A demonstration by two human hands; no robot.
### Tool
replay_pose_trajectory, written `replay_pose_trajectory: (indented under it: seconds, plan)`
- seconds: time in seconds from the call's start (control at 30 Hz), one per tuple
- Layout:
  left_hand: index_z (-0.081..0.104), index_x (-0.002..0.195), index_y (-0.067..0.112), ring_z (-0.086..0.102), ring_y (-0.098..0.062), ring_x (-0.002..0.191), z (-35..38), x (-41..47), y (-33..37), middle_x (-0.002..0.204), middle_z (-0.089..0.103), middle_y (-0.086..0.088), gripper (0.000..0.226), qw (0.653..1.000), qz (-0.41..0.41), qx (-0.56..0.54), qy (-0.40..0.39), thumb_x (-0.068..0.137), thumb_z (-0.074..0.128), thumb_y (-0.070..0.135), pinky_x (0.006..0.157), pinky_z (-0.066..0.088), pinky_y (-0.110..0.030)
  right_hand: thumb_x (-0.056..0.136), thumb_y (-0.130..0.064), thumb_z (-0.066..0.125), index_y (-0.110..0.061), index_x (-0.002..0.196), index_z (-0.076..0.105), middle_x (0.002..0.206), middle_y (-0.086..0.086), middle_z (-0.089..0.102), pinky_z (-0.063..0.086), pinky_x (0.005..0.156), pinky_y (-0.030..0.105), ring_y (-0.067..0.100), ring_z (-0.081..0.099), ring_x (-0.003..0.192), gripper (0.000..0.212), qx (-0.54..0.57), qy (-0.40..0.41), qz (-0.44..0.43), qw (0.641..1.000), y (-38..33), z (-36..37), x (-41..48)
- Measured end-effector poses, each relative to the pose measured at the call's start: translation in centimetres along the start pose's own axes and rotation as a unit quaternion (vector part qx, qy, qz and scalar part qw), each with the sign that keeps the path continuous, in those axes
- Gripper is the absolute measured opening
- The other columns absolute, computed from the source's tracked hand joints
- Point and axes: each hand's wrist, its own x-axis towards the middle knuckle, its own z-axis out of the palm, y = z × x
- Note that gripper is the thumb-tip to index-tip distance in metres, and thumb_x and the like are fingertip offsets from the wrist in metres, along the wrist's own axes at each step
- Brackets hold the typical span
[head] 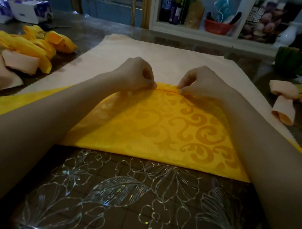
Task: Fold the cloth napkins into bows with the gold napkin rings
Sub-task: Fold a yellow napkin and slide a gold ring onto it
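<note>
Left hand point(137, 75) and right hand point(197, 82) close together, fingers curled, each pinching the far folded edge of the yellow napkin point(163, 130). It lies between the forearms on a peach napkin point(162, 59). Patterned counter point(118, 195) shows past its near edge. Bow pile point(41, 43) far left, peach bow point(287, 99) far right.

Light: dim, bluish indoor.
Glare: iridescent glints on the floral-patterned tabletop point(118, 195) nearer than the fingers point(183, 89).
Blur: shelf bottles point(175, 6) beyond the fingers soft.
Edges: wide-angle bowing, forearms point(33, 119) stretched.
</note>
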Motion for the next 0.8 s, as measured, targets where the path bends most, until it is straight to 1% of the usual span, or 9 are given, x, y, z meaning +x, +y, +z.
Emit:
replay_pose_trajectory:
  seconds: [0.07,0.13,0.2,0.3,0.4,0.47,0.57,0.67,0.8]
  plan:
    - [0.057,0.108,0.012,0.052,-0.013,0.092,0.1,-0.1,0.2,0.099,0.053,0.0,0.022,1.0,0.005,-0.004,0.009,0.088,0.061,0.021,0.072,0.042,-0.016,0.088,-0.009,0.062,-0.022,0.097,0.059,0.093,-0.004,0.053,0.043,0.067,0.017,0.01,0.052,0.082,0.017,-0.016,0.027,-0.005,1.0,-0.1,0.6,0.2]
    - [0.056,0.113,0.012,0.052,-0.013,0.093,0.2,-0.3,0.4,0.101,0.052,0.0,0.025,1.0,0.007,0.005,0.01,0.089,0.06,0.019,0.077,0.042,-0.02,0.088,-0.01,0.061,-0.021,0.108,0.058,0.1,-0.001,0.051,0.049,0.08,0.025,0.014,0.052,0.09,0.023,-0.05,0.04,-0.003,0.998,-0.3,1.0,0.5]
    - [0.058,0.11,0.013,0.052,-0.014,0.092,0.3,-0.5,0.7,0.102,0.053,-0.001,0.019,0.999,0.022,0.041,0.017,0.091,0.057,0.017,0.076,0.041,-0.019,0.088,-0.01,0.059,-0.019,0.105,0.059,0.098,0.0,0.052,0.05,0.089,0.033,0.017,0.051,0.092,0.018,-0.096,0.045,-0.013,0.994,-0.9,1.2,0.3]
    - [0.059,0.105,0.014,0.048,-0.015,0.091,0.5,-0.8,1.6,0.107,0.055,-0.005,0.015,0.989,0.045,0.132,0.052,0.091,0.057,0.015,0.074,0.038,-0.022,0.086,-0.008,0.059,-0.018,0.095,0.055,0.093,0.002,0.051,0.05,0.084,0.031,0.017,0.049,0.084,0.015,-0.152,0.048,-0.034,0.987,-2.0,1.4,-0.1]
    - [0.061,0.109,0.013,0.044,-0.017,0.092,0.4,-1.1,2.7,0.108,0.055,-0.007,0.022,0.976,0.046,0.208,0.04,0.089,0.059,0.022,0.075,0.035,-0.025,0.086,-0.007,0.057,-0.017,0.094,0.051,0.088,0.003,0.049,0.049,0.082,0.029,0.017,0.048,0.082,0.014,-0.2,-0.007,-0.021,0.98,-2.9,1.6,-0.2]
    - [0.062,0.111,0.011,0.048,-0.017,0.091,0.3,-1.1,3.1,0.101,0.056,-0.005,0.029,0.98,0.022,0.197,0.013,0.089,0.059,0.028,0.073,0.037,-0.025,0.088,-0.012,0.056,-0.014,0.099,0.055,0.084,0.002,0.051,0.05,0.082,0.031,0.017,0.051,0.081,0.011,-0.209,-0.058,-0.004,0.976,-3.2,1.4,0.0]
    - [0.062,0.113,0.008,0.054,-0.017,0.088,0.3,-0.8,3.0,0.098,0.059,-0.006,0.031,0.989,-0.002,0.146,0.003,0.091,0.057,0.029,0.073,0.041,-0.024,0.092,-0.022,0.052,-0.015,0.103,0.057,0.084,0.002,0.054,0.048,0.076,0.029,0.015,0.052,0.076,0.015,-0.18,-0.075,0.011,0.981,-3.2,1.1,0.3]
    - [0.059,0.116,0.009,0.051,-0.016,0.092,0.4,-0.6,2.2,0.113,0.059,-0.009,0.034,0.994,-0.012,0.106,-0.028,0.093,0.053,0.032,0.077,0.039,-0.024,0.095,-0.023,0.047,-0.013,0.111,0.055,0.097,0.004,0.055,0.042,0.073,0.027,0.012,0.049,0.076,0.021,-0.15,-0.059,0.016,0.987,-2.7,1.3,0.5]
    - [0.049,0.128,0.015,0.051,-0.022,0.112,0.4,-0.7,1.8,0.13,0.052,-0.008,0.038,0.995,-0.02,0.074,-0.058,0.094,0.051,0.033,0.086,0.039,-0.027,0.095,-0.019,0.051,-0.015,0.119,0.054,0.105,0.001,0.05,0.041,0.078,0.024,0.015,0.048,0.093,0.025,-0.125,-0.075,0.012,0.989,-2.0,0.3,0.2]
